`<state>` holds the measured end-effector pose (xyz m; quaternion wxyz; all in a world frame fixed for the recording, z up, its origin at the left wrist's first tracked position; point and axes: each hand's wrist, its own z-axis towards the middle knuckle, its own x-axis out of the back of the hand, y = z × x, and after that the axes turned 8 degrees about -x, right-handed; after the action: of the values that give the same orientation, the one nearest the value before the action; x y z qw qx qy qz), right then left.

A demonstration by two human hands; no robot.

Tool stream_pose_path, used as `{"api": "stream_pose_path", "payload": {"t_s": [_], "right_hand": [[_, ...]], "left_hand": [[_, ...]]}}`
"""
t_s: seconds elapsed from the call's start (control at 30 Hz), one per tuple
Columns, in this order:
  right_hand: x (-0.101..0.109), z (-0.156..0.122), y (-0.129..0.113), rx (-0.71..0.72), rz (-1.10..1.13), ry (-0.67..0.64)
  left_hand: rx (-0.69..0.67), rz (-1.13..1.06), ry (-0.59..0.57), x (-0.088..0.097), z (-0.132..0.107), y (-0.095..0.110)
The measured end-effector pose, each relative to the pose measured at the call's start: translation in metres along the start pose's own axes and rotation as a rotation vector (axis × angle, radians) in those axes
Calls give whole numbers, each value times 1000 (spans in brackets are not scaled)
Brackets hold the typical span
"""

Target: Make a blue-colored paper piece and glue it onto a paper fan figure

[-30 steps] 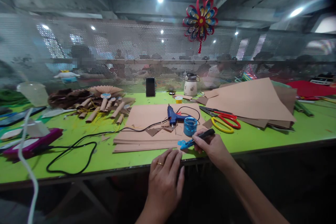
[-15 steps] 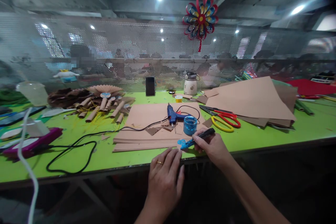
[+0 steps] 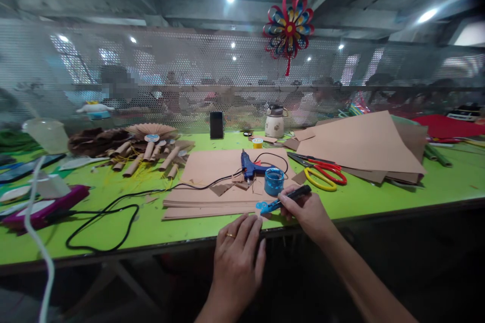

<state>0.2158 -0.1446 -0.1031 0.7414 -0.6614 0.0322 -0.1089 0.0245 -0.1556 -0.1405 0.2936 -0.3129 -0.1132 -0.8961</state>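
Observation:
My right hand (image 3: pixel 303 211) is closed around a paintbrush (image 3: pixel 290 197) with a black handle and a blue-coated lower end. Its tip meets a small blue-painted paper piece (image 3: pixel 261 205) near the table's front edge. My left hand (image 3: pixel 239 247), with a ring on one finger, lies palm down with fingers extended, its fingertips at the near edge of that piece. Just beyond the brush stands a small blue-smeared jar (image 3: pixel 274 181). Behind the piece lie stacked brown paper sheets (image 3: pixel 204 202), bearing a blue glue gun (image 3: pixel 253 166) and paper scraps.
Red- and yellow-handled scissors (image 3: pixel 322 174) lie right of the jar, before large brown sheets (image 3: pixel 364 144). A black cord (image 3: pixel 138 207) loops leftward towards a purple power strip (image 3: pixel 47 207). Paper rolls (image 3: pixel 147 154), a phone (image 3: pixel 216 125) and a bottle (image 3: pixel 275 122) stand farther back.
Almost nothing differs. Both hands, the brush and the blue piece keep their places; the view has shifted very slightly.

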Motion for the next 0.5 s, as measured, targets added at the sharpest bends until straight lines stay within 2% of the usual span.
{"api": "stream_pose_path", "payload": {"t_s": [0.37, 0.5], "right_hand": [[1, 2, 1, 21, -41, -23], [-1, 0, -1, 11, -48, 13]], "left_hand": [[-3, -4, 8, 0, 1, 0], [0, -10, 3, 0, 0, 0]]}}
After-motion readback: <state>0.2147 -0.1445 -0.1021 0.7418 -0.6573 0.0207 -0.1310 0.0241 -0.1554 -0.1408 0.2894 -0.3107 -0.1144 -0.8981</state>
